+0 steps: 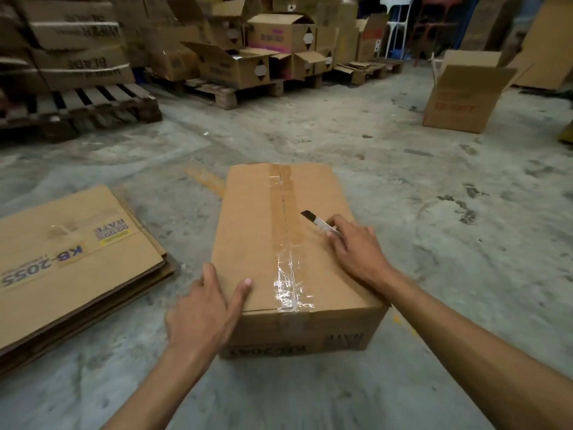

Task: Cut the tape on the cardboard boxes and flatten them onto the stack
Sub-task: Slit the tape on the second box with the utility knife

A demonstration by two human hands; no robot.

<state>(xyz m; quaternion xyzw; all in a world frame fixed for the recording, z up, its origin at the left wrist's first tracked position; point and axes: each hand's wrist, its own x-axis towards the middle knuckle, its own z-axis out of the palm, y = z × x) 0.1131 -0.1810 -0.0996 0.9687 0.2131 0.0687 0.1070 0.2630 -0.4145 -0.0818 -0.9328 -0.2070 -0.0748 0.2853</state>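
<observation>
The sealed cardboard box (288, 252) stood on the concrete floor (434, 212), directly in front of the person; a strip of clear and brown tape (286, 231) ran lengthwise along the centre seam of its top face, wrinkled and glossy at the near end. The left hand (206, 308) lay against the near left corner of the box, fingers straight, thumb resting on the top face, grasping nothing. The right hand (353, 246) rested on the top face to the right of the tape, fingers curled round a utility knife (319, 224); the blade was extended and pointed toward the seam, its tip just beside the tape. The stack of flattened cartons (71, 262) lay on the floor to the left of the box, near but apart from it; an open carton (462, 97) stood well beyond the box to the right; wooden pallets (217, 91) loaded with cartons stood far behind it.
</observation>
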